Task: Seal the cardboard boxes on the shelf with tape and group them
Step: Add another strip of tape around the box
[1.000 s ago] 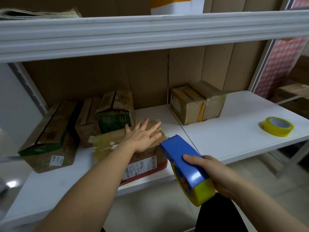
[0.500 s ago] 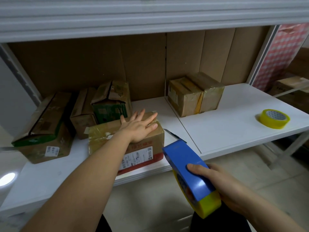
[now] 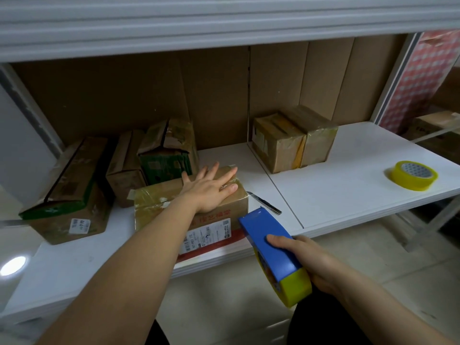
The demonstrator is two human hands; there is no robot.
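Note:
A taped cardboard box (image 3: 159,202) with a white label and red stripe lies at the front edge of the white shelf (image 3: 336,195). My left hand (image 3: 211,189) rests flat on its top, fingers straight and spread. My right hand (image 3: 311,262) grips a blue tape dispenser (image 3: 271,247) loaded with a yellow roll, held just in front of the shelf edge to the right of the box. Three boxes stand at the back left: a long one with a green edge (image 3: 67,192), a narrow brown one (image 3: 124,170) and a green-fronted one with loose flaps (image 3: 166,150). Two taped boxes (image 3: 293,138) sit together right of centre.
A spare yellow tape roll (image 3: 412,175) lies at the shelf's right end. A utility knife (image 3: 265,206) lies on the shelf just right of the front box. An upper shelf board (image 3: 224,18) overhangs. More boxes (image 3: 435,125) sit beyond the right upright.
The view tilted down and drew nearer to the shelf. My right hand shifted the dispenser slightly lower and right. My left hand stayed flat on the box.

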